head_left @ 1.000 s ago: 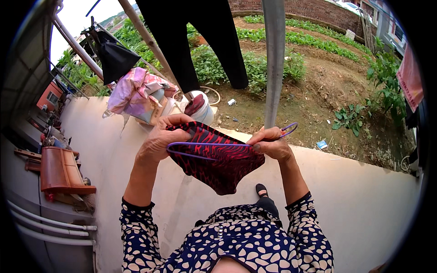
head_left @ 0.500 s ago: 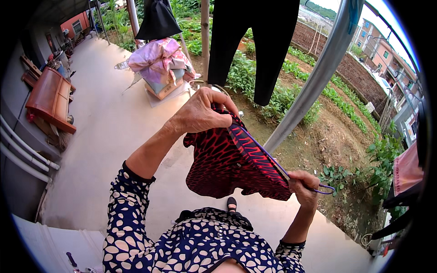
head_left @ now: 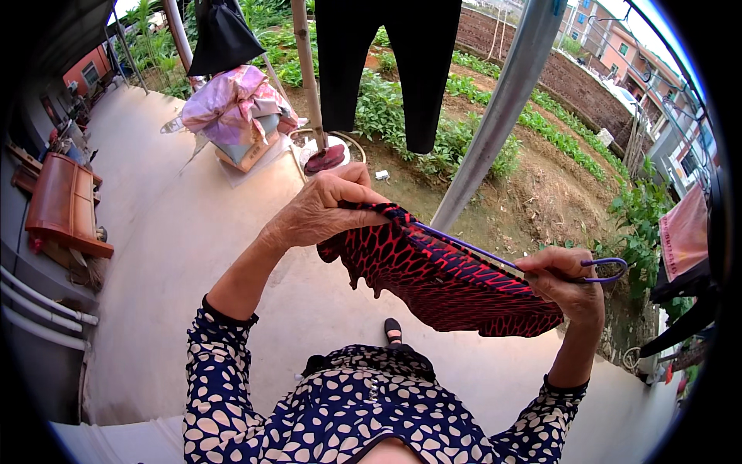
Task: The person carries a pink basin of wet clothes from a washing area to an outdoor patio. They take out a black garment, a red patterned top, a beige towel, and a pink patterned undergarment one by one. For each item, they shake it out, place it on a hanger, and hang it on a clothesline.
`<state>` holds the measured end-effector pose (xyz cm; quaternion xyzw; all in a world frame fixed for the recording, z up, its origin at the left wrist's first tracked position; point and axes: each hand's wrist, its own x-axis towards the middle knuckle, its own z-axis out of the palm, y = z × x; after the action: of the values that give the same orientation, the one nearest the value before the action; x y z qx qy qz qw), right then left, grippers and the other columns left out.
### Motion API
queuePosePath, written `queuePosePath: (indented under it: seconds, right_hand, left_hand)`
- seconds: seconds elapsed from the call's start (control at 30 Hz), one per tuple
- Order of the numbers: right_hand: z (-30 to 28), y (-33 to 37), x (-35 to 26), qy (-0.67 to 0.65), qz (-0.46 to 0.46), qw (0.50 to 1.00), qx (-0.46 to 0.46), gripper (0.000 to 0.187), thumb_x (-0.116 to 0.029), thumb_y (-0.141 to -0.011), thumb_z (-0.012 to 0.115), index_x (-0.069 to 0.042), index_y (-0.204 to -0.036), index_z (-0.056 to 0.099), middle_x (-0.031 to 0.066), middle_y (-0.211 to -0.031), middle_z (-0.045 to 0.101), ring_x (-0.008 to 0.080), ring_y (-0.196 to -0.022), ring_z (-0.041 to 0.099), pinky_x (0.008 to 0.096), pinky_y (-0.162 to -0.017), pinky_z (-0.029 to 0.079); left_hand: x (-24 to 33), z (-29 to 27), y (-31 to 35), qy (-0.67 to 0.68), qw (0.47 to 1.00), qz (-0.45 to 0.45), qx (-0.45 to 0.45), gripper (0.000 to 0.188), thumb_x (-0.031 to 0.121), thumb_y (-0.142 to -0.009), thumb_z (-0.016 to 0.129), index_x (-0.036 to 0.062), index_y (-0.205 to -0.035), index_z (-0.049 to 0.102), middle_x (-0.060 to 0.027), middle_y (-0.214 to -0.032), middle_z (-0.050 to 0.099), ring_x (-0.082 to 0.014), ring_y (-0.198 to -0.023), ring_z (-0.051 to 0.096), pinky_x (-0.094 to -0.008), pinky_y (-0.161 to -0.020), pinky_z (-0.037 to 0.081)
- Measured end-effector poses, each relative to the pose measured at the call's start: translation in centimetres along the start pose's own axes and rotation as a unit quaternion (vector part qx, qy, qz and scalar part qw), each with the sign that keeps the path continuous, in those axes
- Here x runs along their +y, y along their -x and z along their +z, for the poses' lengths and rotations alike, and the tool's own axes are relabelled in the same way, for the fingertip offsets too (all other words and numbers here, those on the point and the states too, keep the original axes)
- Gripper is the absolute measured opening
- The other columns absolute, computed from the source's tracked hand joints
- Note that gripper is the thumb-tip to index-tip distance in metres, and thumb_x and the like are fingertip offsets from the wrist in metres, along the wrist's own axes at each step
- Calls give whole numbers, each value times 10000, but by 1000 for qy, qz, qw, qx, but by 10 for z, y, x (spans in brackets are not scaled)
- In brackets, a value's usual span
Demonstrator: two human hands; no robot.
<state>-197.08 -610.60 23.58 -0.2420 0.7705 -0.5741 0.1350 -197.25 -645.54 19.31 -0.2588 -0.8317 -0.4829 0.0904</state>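
Observation:
A red-and-black patterned garment (head_left: 440, 282) spreads between my hands, with a purple clothes hanger (head_left: 620, 267) along its upper edge. My left hand (head_left: 325, 207) pinches the garment's upper left corner between thumb and fingers. Closed around the hanger near its hook is my right hand (head_left: 568, 280); the hook sticks out to the right past my fingers. The garment's lower edge hangs loose over the concrete floor. How far the hanger reaches under the cloth at my left hand is hidden.
Black trousers (head_left: 429, 85) hang ahead, beside a slanting metal pole (head_left: 495, 116). A pink bundle (head_left: 232, 104) sits on boxes at the far left. Vegetable beds lie beyond the concrete edge. At right hangs a pink cloth (head_left: 684, 232); a reddish wooden cabinet (head_left: 58, 201) stands left.
Both hands have shifted, the right one rightward and up, bringing the garment flatter and more stretched out. More of the hanger's hook shows. The view has turned slightly to the right.

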Motion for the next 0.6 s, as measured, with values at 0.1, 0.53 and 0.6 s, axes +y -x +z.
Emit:
queuePosePath:
  seconds: [0.1,0.53,0.6]
  right_hand:
    - [-2,-7,-10,86,-11,996,-23,193,86,-724,573,40,-890,661,42,-674,612,60,-575,507,204,-507,390]
    - [16,-25,-28,155,-69,984,-56,134,29,-712,593,34,-833,648,100,-629,588,155,-526,546,251,-483,408]
    - [17,-34,-23,174,-117,974,-83,154,6,-724,573,31,-853,653,81,-632,589,140,-542,544,250,-502,416]
  left_hand:
    - [-9,5,-1,-53,999,4,1,244,117,-702,742,86,-942,706,18,-775,466,-112,-780,441,-244,-689,370]
    - [-14,43,-11,-104,992,25,66,345,121,-602,782,153,-937,707,15,-837,525,-150,-805,472,-280,-756,394]
    - [-14,43,-10,-135,988,43,60,340,98,-577,779,155,-905,713,15,-816,524,-153,-787,468,-279,-729,397]
